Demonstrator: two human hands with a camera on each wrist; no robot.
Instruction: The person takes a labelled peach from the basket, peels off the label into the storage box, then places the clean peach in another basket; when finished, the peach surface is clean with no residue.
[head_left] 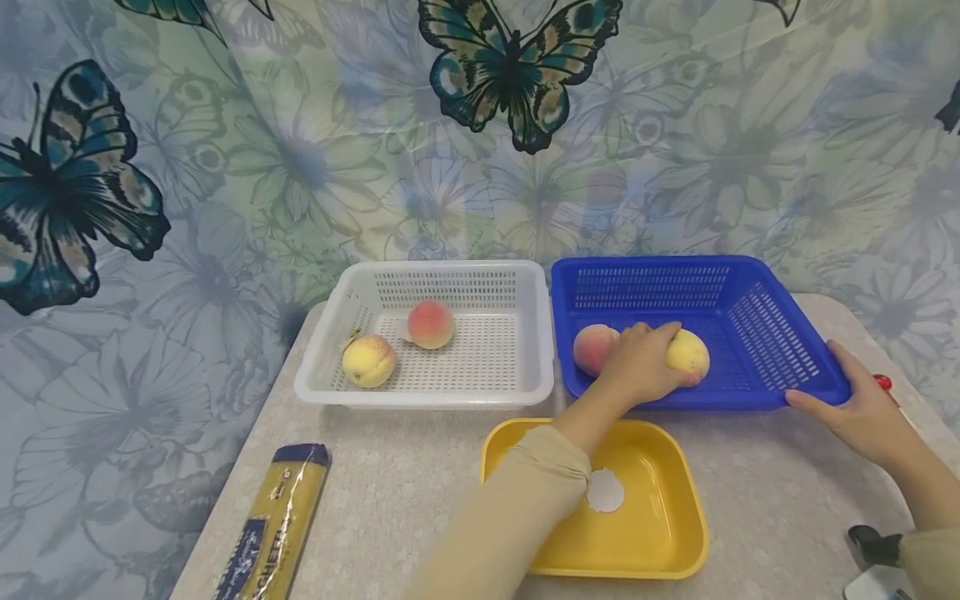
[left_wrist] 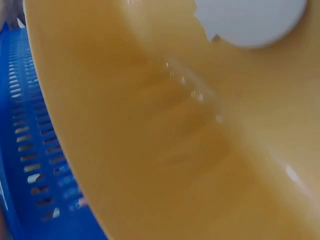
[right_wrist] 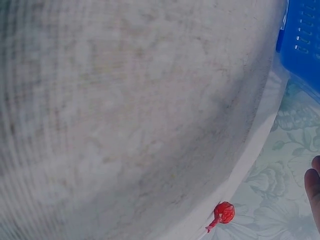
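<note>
My left hand (head_left: 660,350) reaches into the blue basket (head_left: 750,292) and grips a yellowish peach (head_left: 690,353). A pinker peach (head_left: 592,346) lies just left of that hand in the same basket. My right hand (head_left: 821,382) holds the basket's near right corner, thumb on the rim and fingers along the front wall. The white basket (head_left: 525,283) to the left holds a yellow peach (head_left: 368,360) and a red peach (head_left: 431,323). The left wrist view shows only the yellow tray (left_wrist: 175,150) and the blue basket wall (left_wrist: 30,150).
A yellow tray (head_left: 675,533) with a white round sticker (head_left: 606,492) sits in front of the baskets, under my left forearm. A spaghetti packet (head_left: 281,525) lies at the near left. A small red object (head_left: 883,382) (right_wrist: 223,212) sits at the table's (right_wrist: 125,100) right edge.
</note>
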